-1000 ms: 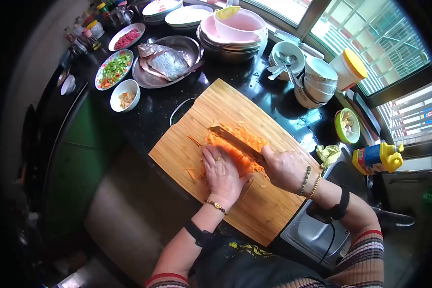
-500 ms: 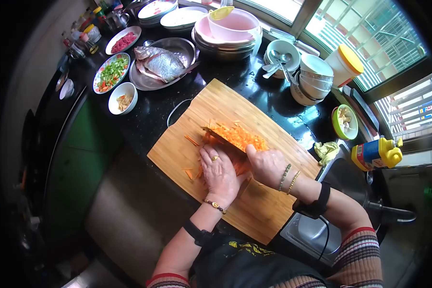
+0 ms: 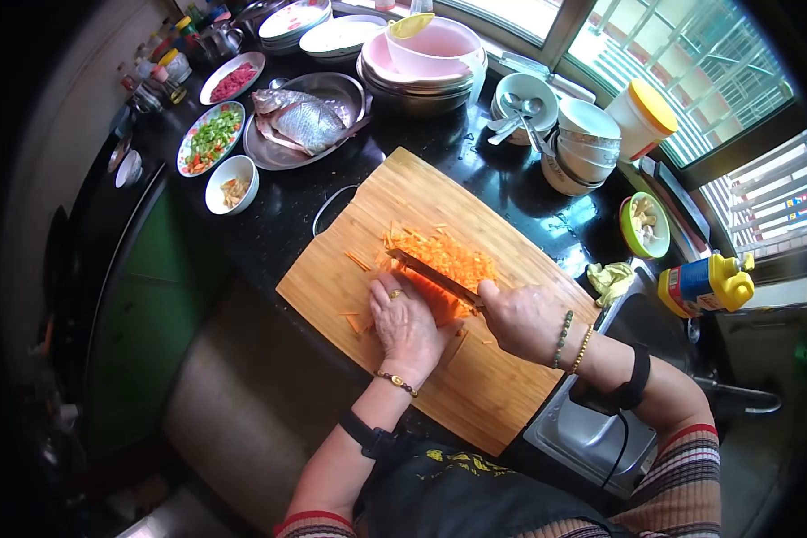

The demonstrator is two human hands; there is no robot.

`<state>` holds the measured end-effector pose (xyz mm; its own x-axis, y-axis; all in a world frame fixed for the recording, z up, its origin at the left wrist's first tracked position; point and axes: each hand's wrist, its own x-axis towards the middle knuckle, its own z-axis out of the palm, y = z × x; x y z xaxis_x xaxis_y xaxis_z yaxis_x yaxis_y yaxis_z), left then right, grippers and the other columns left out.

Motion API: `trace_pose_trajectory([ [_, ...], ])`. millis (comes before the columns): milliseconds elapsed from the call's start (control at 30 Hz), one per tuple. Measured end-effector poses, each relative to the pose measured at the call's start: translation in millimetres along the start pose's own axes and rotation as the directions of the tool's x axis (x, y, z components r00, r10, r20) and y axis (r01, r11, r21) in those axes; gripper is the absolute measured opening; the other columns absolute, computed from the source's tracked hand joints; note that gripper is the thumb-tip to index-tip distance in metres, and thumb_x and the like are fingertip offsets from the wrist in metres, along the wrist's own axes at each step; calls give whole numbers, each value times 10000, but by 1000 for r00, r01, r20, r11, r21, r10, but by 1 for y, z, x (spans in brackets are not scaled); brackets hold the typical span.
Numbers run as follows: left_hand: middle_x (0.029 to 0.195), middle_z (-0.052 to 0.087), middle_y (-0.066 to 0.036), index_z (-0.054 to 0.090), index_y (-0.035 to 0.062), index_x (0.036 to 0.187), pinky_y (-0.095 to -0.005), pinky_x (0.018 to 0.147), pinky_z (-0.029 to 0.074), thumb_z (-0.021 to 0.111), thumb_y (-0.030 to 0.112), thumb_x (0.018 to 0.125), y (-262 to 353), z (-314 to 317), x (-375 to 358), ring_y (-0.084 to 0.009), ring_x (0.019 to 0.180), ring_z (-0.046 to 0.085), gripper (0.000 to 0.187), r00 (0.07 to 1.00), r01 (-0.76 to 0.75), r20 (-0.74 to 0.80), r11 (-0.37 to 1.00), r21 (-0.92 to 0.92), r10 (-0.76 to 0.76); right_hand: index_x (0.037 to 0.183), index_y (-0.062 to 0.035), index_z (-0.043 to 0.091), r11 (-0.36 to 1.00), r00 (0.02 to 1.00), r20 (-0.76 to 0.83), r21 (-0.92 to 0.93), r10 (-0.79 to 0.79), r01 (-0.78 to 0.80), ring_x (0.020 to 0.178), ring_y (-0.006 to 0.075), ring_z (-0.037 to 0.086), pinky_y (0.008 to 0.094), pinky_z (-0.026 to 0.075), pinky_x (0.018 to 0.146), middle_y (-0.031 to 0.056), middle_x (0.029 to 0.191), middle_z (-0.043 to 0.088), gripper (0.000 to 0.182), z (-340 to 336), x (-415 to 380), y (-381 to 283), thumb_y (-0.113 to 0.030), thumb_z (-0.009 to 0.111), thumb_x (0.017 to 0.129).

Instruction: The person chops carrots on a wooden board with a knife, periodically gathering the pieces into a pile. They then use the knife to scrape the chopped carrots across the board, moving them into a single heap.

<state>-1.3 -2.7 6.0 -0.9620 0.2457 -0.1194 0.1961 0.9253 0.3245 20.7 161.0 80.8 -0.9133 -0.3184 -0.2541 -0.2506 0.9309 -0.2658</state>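
On the wooden cutting board (image 3: pixel 484 403) lies a heap of finely cut orange pieces (image 3: pixel 448 255), with a few loose strips to its left. My right hand (image 3: pixel 529 323) grips the handle of a knife (image 3: pixel 435 275), whose dark blade crosses the heap and points to the upper left. Just below the blade, my left hand (image 3: pixel 403 327) presses on the orange strips at the near side, its fingers bent and close together. The strips under its fingertips are partly hidden by the hand.
Behind the board are a fish on a metal tray (image 3: pixel 354 134), a plate of chopped vegetables (image 3: pixel 211 139), a plate of red meat (image 3: pixel 233 81), a small bowl (image 3: pixel 233 184) and stacked basins (image 3: pixel 421 81). Stacked bowls (image 3: pixel 587 148), a green bowl (image 3: pixel 644 224) and a yellow bottle (image 3: pixel 707 285) stand right.
My right hand has moved a little to the right and down, drawing the knife with it. More of the blade shows. My left hand stays nearly in place.
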Motion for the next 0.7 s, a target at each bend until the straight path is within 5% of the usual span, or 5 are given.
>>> trace_pose_trajectory([
  [167, 1264, 356, -272, 352, -131, 1238, -449, 1011, 314, 828, 434, 553, 1, 5, 2, -375, 1185, 340, 1008, 1000, 3, -12, 998, 65, -2, 878, -24, 440, 1000, 994, 104, 3, 16, -16, 554, 336, 599, 446, 446, 489, 140, 579, 578, 161, 2, 16, -5, -111, 545, 792],
  [400, 1248, 387, -283, 386, -163, 1214, -430, 1017, 313, 776, 513, 593, 3, -3, 3, -367, 1170, 370, 997, 998, -9, 67, 992, 127, 1, 876, -23, 431, 996, 998, -30, 75, 48, -46, 581, 348, 609, 443, 464, 512, 149, 587, 586, 219, 32, 31, -5, -127, 594, 773],
  [700, 1253, 358, -275, 326, -144, 1247, -445, 1004, 322, 787, 530, 573, 1, 5, 1, -369, 1173, 357, 1059, 999, -16, -25, 990, 142, 20, 838, -19, 427, 987, 991, -45, 114, 122, -116, 558, 367, 600, 470, 457, 517, 189, 571, 573, 143, 4, -14, -5, -109, 531, 801],
])
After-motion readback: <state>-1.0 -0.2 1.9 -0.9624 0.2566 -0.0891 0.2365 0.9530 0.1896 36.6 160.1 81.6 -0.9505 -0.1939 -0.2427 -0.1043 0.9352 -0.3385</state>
